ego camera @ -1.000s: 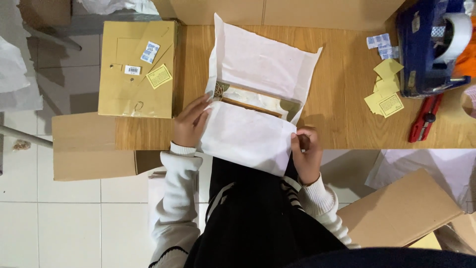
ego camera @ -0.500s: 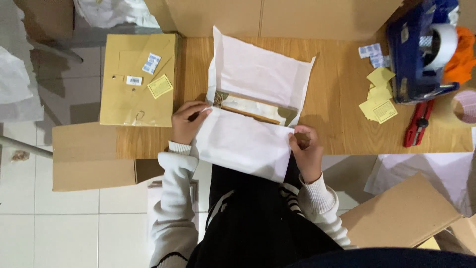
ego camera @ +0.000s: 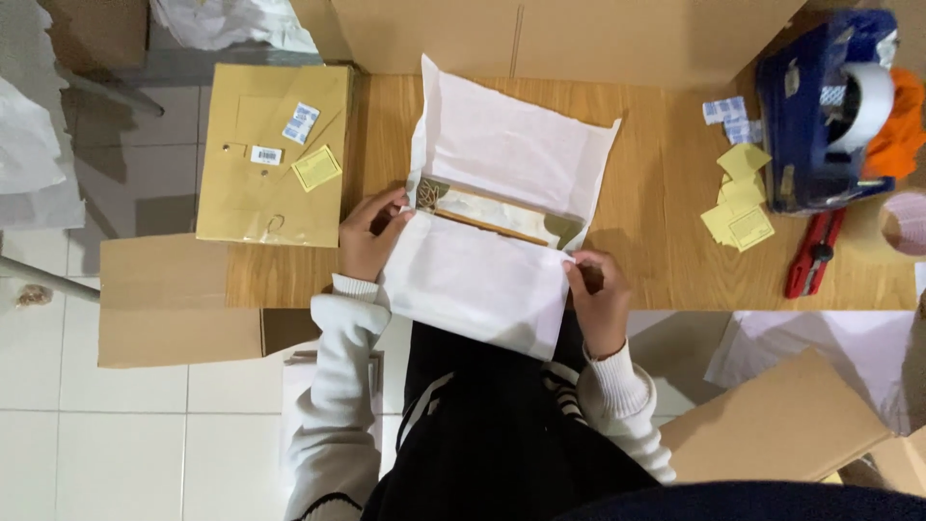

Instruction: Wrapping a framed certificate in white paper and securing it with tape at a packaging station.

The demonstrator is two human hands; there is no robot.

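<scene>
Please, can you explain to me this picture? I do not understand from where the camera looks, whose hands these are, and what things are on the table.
The camera sits on a person's head and looks straight down. There is no machine: both hands are the person's own. The left hand and right hand each grip an edge of white wrapping paper folded over a flat ornate item, only partly visible. On the wooden table lie a flat cardboard box, yellow labels, a blue tape dispenser and a red utility knife.
</scene>
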